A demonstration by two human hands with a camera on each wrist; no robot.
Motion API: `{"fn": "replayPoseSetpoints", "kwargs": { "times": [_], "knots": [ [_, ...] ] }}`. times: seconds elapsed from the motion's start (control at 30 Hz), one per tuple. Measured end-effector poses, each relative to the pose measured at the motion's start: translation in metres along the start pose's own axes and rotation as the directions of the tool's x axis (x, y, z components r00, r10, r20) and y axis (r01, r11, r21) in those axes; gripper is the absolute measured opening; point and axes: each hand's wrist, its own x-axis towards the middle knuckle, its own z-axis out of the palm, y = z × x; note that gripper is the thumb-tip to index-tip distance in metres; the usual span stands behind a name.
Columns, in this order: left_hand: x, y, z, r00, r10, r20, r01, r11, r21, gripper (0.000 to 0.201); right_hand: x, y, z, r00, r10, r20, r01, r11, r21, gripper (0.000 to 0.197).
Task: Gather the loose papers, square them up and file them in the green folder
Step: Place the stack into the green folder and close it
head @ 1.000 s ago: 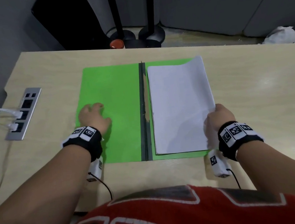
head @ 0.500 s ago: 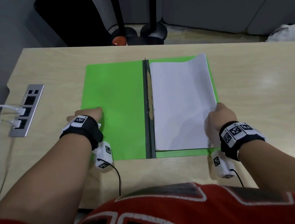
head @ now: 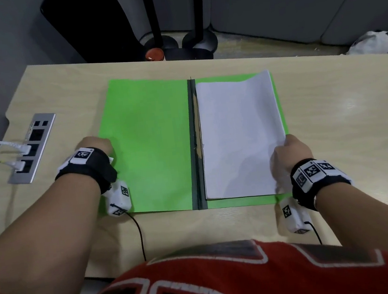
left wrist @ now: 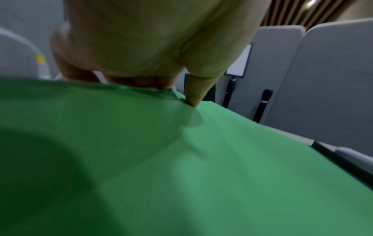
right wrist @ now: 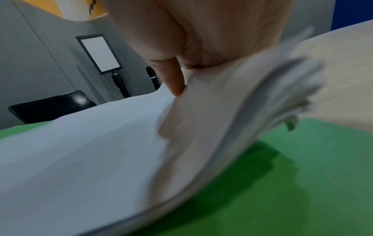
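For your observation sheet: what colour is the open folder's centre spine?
Dark grey spine, clearest in the head view.

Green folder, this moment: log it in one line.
green folder open flat on desk | paper stack on right half | left hand pinches left cover edge | right hand grips stack's right edge, lifted
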Motion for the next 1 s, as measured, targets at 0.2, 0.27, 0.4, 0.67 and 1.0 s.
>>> {"fn": "replayPoseSetpoints", "kwargs": {
  "times": [0.2, 0.27, 0.4, 0.67, 1.0],
  "knots": [
    [-0.032, 0.038, -0.06, 0.974, 0.174, -0.146, -0.171, 0.985, 0.038, 0.044, -0.005, -0.003, -0.002, 0.998, 0.049, 0.028, -0.051, 0.993, 0.104, 0.039],
    [-0.057, 0.05, -0.071, 0.948, 0.284, -0.145, -0.281, 0.959, 0.043, 0.038, -0.007, -0.003, -0.004, 0.997, 0.065, 0.041, -0.069, 0.992, 0.11, 0.04],
    [-0.106, 0.068, -0.078, 0.911, 0.408, -0.056, -0.41, 0.912, -0.028, 0.063, -0.005, -0.002, -0.008, 0.998, 0.036, 0.043, -0.038, 0.998, 0.05, 0.04],
    [-0.199, 0.089, -0.056, 0.751, 0.595, 0.286, -0.356, 0.73, -0.584, 0.051, -0.001, 0.026, -0.025, 0.999, 0.038, 0.018, -0.038, 0.999, 0.012, 0.041],
    [-0.2, 0.09, 0.015, 0.692, 0.571, 0.442, -0.488, 0.821, -0.297, 0.052, 0.021, 0.071, -0.034, 0.997, 0.074, -0.033, -0.065, 0.973, 0.223, 0.074]
  ]
}}
